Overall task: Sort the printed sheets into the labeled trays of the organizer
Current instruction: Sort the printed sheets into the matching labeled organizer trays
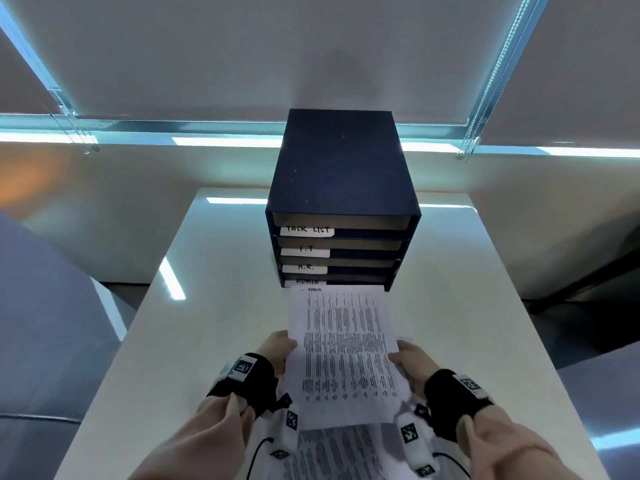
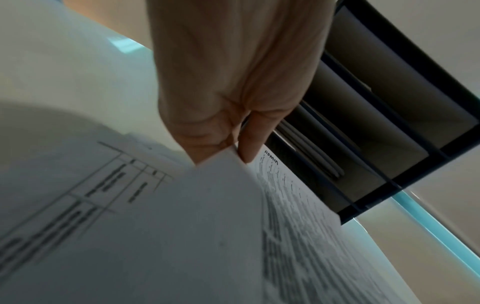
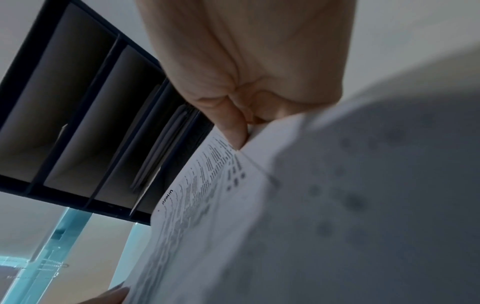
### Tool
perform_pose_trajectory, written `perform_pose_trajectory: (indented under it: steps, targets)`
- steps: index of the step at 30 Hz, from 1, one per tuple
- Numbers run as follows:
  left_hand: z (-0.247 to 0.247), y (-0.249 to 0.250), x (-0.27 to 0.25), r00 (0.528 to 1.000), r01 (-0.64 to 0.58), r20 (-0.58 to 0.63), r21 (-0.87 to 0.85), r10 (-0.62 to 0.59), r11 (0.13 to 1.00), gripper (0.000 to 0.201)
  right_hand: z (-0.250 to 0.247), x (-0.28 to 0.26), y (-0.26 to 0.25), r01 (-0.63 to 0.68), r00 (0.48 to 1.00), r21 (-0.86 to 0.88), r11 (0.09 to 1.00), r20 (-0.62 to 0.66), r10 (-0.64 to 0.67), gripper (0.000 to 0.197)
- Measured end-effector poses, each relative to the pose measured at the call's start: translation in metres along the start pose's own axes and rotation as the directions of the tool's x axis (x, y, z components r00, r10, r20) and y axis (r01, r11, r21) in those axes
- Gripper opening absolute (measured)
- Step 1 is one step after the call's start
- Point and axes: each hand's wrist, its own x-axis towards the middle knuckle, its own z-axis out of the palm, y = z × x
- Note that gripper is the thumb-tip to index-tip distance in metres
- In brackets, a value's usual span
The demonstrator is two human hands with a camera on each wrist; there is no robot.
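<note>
A printed sheet (image 1: 341,344) headed ADMIN is held flat in front of the dark blue organizer (image 1: 341,188). Its far edge touches the front of the lowest tray, labeled ADMIN (image 1: 306,281). My left hand (image 1: 277,351) pinches the sheet's left edge, thumb on top, and my right hand (image 1: 407,360) pinches the right edge. The left wrist view shows the sheet (image 2: 298,216) between thumb and fingers (image 2: 249,139); the right wrist view shows the same grip on the sheet (image 3: 207,185). More printed sheets (image 1: 332,452) lie on the table below my wrists. Higher trays read TASK LIST (image 1: 307,230), I.T (image 1: 305,250), H.R. (image 1: 304,268).
The organizer stands at the far middle of a white table (image 1: 214,306), with a wall and window blinds behind it. In the wrist views some trays hold papers (image 2: 311,148). Bare tabletop lies to the left and right of the organizer.
</note>
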Motion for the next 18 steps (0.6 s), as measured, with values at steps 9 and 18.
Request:
perform_pose_trajectory:
  steps: [9,18]
  targets:
    - [-0.007,0.018,0.026,0.998,-0.066,-0.004,-0.010,0.066,0.998,0.033,0.005,0.020,-0.022,0.026,0.994,0.047,0.999,-0.109,-0.021,0.057]
    - [-0.003,0.021,0.006,0.986,-0.087,0.121,-0.188,0.111,0.978,0.023,0.010,0.064,-0.091,0.171,0.965,0.074,0.983,-0.214,-0.151,0.048]
